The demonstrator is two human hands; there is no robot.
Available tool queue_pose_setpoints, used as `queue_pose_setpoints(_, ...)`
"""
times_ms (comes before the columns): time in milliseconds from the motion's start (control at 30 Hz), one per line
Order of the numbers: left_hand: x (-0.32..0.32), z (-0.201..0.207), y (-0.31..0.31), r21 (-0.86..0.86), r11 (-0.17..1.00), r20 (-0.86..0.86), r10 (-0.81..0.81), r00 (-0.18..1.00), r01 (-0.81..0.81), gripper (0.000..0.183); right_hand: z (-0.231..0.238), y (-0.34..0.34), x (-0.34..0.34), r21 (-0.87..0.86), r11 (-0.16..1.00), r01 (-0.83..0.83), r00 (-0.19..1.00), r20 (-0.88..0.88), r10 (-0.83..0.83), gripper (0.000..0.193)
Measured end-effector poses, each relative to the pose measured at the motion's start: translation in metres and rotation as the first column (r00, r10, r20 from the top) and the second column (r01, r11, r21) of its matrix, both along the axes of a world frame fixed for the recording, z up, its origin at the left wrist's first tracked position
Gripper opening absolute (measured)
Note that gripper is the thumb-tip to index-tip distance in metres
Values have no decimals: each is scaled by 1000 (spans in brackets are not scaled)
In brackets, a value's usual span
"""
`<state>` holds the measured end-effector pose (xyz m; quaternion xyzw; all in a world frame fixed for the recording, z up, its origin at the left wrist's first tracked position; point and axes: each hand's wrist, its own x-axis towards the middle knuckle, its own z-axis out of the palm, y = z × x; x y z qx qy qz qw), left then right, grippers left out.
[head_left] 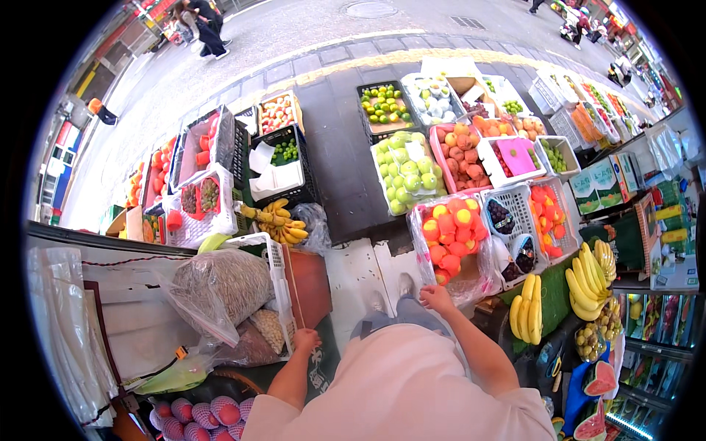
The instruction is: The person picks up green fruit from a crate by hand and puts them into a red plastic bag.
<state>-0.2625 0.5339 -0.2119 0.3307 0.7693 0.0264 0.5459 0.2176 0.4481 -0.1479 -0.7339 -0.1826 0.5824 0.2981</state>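
Observation:
My left hand [307, 339] hangs low beside a reddish-brown box [307, 283], its fingers curled in and nothing visible in them. My right hand [437, 298] is held at waist height with the fingers loosely closed and no object showing in it. It is nearest to a plastic-lined crate of orange-red fruit [450, 234], and I cannot tell whether it touches the lining. Left of my left hand, a white crate [276, 268] stands by a large clear bag of small brown dried goods [224, 287]. Bananas [526, 309] lie on the right.
My feet [406, 285] stand in a narrow passage between fruit crates. To the left are more bananas [283, 224] and a black crate [301, 187]; pink-netted fruit [206, 415] lies low left. Cut watermelon [599, 381] sits at right. People [209, 33] walk on the street beyond.

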Motion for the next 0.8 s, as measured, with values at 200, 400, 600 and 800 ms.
queue_pose_setpoints(200,112,-5,33,143,990,150,-32,988,10,17,-21,48,35,-49,999,12,999,-46,-15,31)
queue_pose_setpoints(400,191,41,102,375,831,-136,-389,911,411,23,-19,135,66,-19,952,305,904,-308,-296,22)
queue_pose_setpoints(600,200,76,207,493,810,-282,-197,939,318,24,-48,244,79,-161,929,334,811,-454,-370,22)
queue_pose_setpoints(800,118,-3,300,259,892,-493,-208,844,372,28,-51,449,73,-175,966,190,774,-579,-257,23)
